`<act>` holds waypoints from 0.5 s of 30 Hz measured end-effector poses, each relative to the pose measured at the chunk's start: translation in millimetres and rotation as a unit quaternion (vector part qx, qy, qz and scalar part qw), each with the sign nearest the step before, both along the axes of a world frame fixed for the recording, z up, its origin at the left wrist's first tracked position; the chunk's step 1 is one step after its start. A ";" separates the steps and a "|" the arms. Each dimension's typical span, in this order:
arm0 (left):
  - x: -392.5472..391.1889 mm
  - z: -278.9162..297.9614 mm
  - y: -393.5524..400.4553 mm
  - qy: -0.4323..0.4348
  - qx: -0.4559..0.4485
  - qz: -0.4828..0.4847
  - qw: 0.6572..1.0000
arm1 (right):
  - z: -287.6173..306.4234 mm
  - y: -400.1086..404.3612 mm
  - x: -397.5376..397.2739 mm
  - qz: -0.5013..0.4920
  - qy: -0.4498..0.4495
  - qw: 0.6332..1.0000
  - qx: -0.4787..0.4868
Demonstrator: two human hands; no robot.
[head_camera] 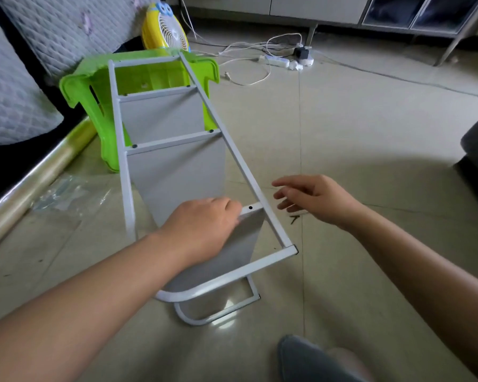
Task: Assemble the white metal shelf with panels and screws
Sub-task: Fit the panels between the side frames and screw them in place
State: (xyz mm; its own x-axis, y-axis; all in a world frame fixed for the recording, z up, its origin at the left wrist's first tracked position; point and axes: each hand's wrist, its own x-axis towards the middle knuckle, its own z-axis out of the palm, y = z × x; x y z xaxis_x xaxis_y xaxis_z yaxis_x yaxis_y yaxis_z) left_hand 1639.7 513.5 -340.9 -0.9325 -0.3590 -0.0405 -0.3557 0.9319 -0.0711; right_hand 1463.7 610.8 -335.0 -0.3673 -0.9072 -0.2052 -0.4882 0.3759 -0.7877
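Beige tiled floor (370, 150) carries the white metal shelf (233, 150) lying on its side, far end against a green plastic stool (100, 86). Left hand (204, 224) grips the nearest panel (243, 241); right hand (315, 199) hovers beside the frame, fingers spread, above loose screws (293, 218). Power strip (278, 62) and cables lie beyond

Bare floor (370, 150) right (stool (100, 86) left)

Pale glossy floor tiles (370, 139) reflect daylight. Far ahead of the hands stands a metal-legged cabinet (342, 9); ahead to their left, a quilted mattress (17, 86), green plastic stool (94, 86), and yellow fan (166, 31).
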 end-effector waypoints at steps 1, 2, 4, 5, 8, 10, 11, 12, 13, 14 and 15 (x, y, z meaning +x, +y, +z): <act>-0.6 -2.5 -0.6 -0.002 -0.007 -0.001 1.000 | -9.5 -1.2 -8.7 -0.029 -0.003 1.000 0.001; -0.6 -3.6 -1.2 -0.003 -0.011 0.001 1.000 | -20.8 -2.3 -18.0 -0.060 -0.004 0.998 0.007; -1.9 -4.6 -1.3 -0.006 -0.016 0.002 1.000 | -47.6 -4.4 -36.6 -0.125 -0.014 0.992 0.033; -3.9 -4.2 -1.2 -0.008 -0.018 0.001 1.000 | -61.6 -4.9 -45.3 -0.151 -0.021 0.987 0.051; -10.6 -2.1 -1.8 -0.027 -0.014 -0.006 1.000 | -104.7 -4.9 -66.3 -0.164 0.026 0.978 0.128; -13.5 -3.1 -5.7 -0.041 -0.010 -0.017 0.999 | -129.2 -5.4 -74.1 -0.124 0.122 0.966 0.193; -14.6 -3.2 -7.6 -0.045 -0.010 -0.022 0.999 | -139.1 -6.5 -75.1 -0.101 0.170 0.954 0.226; -15.5 -2.1 -9.0 -0.050 -0.011 -0.027 0.998 | -148.4 -7.9 -75.1 -0.076 0.203 0.943 0.253; -16.3 -0.8 -10.7 -0.054 -0.017 -0.033 0.998 | -157.6 -10.4 -74.9 -0.053 0.226 0.933 0.275; -16.5 -0.3 -11.4 -0.057 -0.023 -0.040 0.997 | -166.3 -12.7 -75.7 -0.033 0.242 0.924 0.293; -17.7 1.7 -10.8 -0.053 -0.027 -0.045 0.997 | -173.9 -15.1 -77.6 -0.019 0.249 0.920 0.304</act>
